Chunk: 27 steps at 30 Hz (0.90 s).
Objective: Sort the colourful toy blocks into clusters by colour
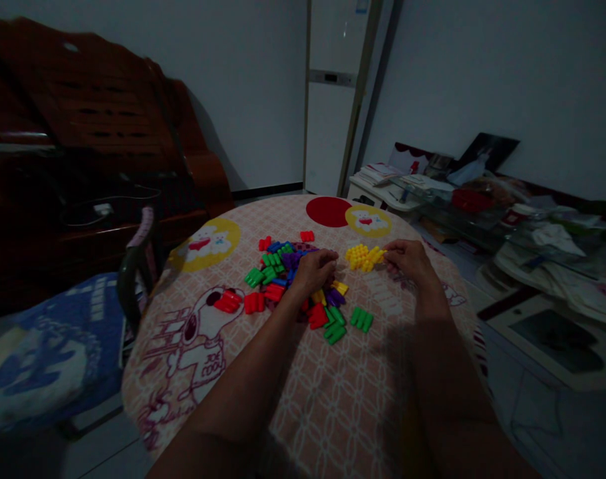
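Observation:
Bright plastic building blocks lie heaped on a round table. My left hand (316,271) is over the right side of the heap, its fingers curled together; what they hold, if anything, I cannot make out. Purple blocks (293,259) and green blocks (273,263) show beside it. To the right is a cluster of yellow blocks (363,257). At its right end my right hand (410,261) has thumb and fingers closed on a yellow block. Nearer to me are a red block (317,316) and a separate green block (362,319).
A patterned cloth (327,399) covers the table. Left of it stands a chair (138,266) with a blue cushion (58,346), and behind that a wooden bench (98,120). A cluttered glass-topped cabinet (512,233) is at the right. A tall white unit (330,126) stands behind.

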Each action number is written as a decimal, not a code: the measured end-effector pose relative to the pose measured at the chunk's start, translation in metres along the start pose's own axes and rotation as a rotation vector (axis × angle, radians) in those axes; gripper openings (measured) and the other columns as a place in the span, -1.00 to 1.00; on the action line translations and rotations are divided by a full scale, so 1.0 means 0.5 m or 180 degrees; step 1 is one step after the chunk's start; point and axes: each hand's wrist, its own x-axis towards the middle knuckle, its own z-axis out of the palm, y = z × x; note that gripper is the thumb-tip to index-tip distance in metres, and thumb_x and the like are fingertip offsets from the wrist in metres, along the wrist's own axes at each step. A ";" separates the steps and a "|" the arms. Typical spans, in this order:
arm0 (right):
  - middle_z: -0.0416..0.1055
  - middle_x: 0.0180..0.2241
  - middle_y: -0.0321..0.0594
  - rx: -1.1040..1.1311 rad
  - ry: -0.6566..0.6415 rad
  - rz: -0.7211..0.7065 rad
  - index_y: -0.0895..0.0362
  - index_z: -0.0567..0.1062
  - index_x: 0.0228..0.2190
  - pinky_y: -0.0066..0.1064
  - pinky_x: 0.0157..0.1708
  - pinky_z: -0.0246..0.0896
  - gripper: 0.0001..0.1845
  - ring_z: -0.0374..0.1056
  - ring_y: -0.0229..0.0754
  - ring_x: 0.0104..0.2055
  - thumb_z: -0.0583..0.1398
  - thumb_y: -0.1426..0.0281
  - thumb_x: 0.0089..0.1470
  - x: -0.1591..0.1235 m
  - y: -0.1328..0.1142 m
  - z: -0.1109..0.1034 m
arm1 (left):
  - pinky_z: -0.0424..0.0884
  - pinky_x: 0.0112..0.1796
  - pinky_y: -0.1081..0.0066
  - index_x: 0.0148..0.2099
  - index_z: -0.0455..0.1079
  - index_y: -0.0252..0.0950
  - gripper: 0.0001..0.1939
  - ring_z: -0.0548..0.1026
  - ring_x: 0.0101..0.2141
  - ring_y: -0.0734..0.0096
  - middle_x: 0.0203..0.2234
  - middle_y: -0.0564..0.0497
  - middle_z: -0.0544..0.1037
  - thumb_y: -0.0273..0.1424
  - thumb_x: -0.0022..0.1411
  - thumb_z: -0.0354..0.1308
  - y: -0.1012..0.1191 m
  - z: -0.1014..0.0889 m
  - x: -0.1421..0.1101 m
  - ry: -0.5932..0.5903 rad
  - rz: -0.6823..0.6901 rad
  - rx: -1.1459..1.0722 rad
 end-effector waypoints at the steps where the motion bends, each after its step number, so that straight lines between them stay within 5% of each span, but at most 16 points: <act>1: 0.40 -0.66 -0.33 -0.0046 -0.0150 0.0008 0.22 0.52 -0.36 -0.57 -0.68 0.16 -0.82 0.28 -0.33 -0.68 0.23 0.45 -0.11 -0.001 0.001 0.006 | 0.50 -0.29 0.39 -0.08 0.53 -0.34 -0.73 0.60 -0.37 0.33 -0.42 -0.03 0.65 -0.44 0.21 0.11 0.001 -0.001 0.000 -0.0016 -0.0004 0.0011; 10: 0.32 -0.72 -0.37 -0.0419 -0.0872 -0.0272 0.21 0.51 -0.46 -0.59 -0.69 0.08 -0.89 0.23 -0.36 -0.70 0.17 0.48 -0.11 0.002 0.012 0.078 | 0.50 -0.29 0.38 -0.11 0.54 -0.35 -0.74 0.60 -0.38 0.33 -0.39 -0.05 0.66 -0.47 0.20 0.10 0.003 -0.003 0.000 -0.0026 0.0015 0.0057; 21: 0.38 -0.67 -0.35 -0.0173 -0.0259 -0.0158 0.18 0.49 -0.44 -0.53 -0.66 0.19 -0.89 0.30 -0.29 -0.68 0.20 0.44 -0.12 0.002 0.016 0.153 | 0.50 -0.29 0.39 -0.12 0.54 -0.32 -0.74 0.59 -0.38 0.34 -0.42 -0.02 0.65 -0.49 0.18 0.10 0.001 0.000 -0.001 -0.0016 -0.0007 0.0096; 27: 0.51 -0.51 -0.21 -0.1019 0.0149 -0.0458 0.16 0.54 -0.43 -0.45 -0.41 0.30 -0.88 0.43 -0.19 -0.45 0.21 0.39 -0.03 -0.001 0.017 0.177 | 0.49 -0.27 0.39 -0.10 0.54 -0.35 -0.73 0.59 -0.37 0.34 -0.41 -0.02 0.64 -0.48 0.18 0.10 0.005 -0.001 -0.003 -0.0029 -0.0024 0.0156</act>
